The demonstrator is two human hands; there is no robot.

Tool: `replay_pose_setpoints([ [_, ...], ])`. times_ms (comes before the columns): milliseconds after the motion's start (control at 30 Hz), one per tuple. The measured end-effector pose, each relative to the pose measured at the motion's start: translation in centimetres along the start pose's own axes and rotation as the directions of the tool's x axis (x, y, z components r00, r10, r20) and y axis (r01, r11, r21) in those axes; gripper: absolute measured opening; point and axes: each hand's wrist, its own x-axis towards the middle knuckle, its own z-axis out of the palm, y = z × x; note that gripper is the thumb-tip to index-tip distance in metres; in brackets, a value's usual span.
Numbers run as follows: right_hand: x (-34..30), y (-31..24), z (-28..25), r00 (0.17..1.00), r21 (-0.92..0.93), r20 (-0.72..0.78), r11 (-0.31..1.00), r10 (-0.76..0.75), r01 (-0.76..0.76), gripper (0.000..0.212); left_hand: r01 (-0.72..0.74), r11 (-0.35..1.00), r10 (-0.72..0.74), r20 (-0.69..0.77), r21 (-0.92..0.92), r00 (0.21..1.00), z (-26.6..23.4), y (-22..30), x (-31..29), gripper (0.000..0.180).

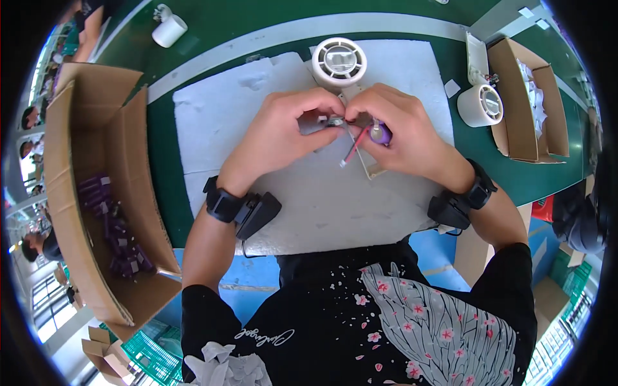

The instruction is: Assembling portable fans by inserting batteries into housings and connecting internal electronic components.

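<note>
My left hand (283, 132) is closed, thumb and forefinger pinched on a small white and silver part (332, 120) too small to name surely. My right hand (402, 125) curls around a purple cylindrical battery (380, 133), its fingertips meeting the left ones. A red and black wire pair (356, 147) hangs down between the hands, ending in a white connector. Beneath them lies a white handheld fan with a round grille (339, 61) at the far end; its handle casing (375, 171) is mostly covered by my hands.
White foam sheet (302, 212) covers the green table. At left stands a cardboard box (61, 161) with several purple batteries (116, 235). At right, another fan (479, 106) sits beside a box (552, 128) of white parts. A white fan piece (170, 31) lies far left.
</note>
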Motion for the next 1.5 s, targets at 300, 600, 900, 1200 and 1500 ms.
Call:
replay_pose_setpoints([
  [300,0.1,-0.3,-0.8,0.989,-0.046,0.115,0.995,0.088,-0.083,0.024,0.053,0.988,-0.061,-0.049,-0.146,0.997,0.3,-0.2,-0.5,0.018],
  [600,0.1,-1.0,-0.5,0.978,0.047,0.160,0.988,0.135,-0.144,0.023,0.107,0.982,-0.125,-0.113,-0.158,0.986,0.4,0.6,-1.7,0.021],
  [900,0.8,-1.7,-0.8,0.984,0.104,-0.011,0.979,0.179,-0.177,0.022,0.271,0.879,-0.263,0.075,-0.393,0.962,-0.7,0.3,-1.7,0.016],
  [1200,1.5,-0.6,0.3,0.980,-0.131,-0.054,0.972,0.192,-0.197,0.025,0.254,0.869,-0.252,0.060,-0.424,0.966,-0.5,0.1,-1.6,0.016],
  [1500,1.3,-0.9,0.3,0.999,-0.226,-0.012,0.973,0.050,-0.051,0.021,0.202,0.885,-0.273,-0.118,-0.419,0.955,0.0,0.3,-1.6,0.019],
])
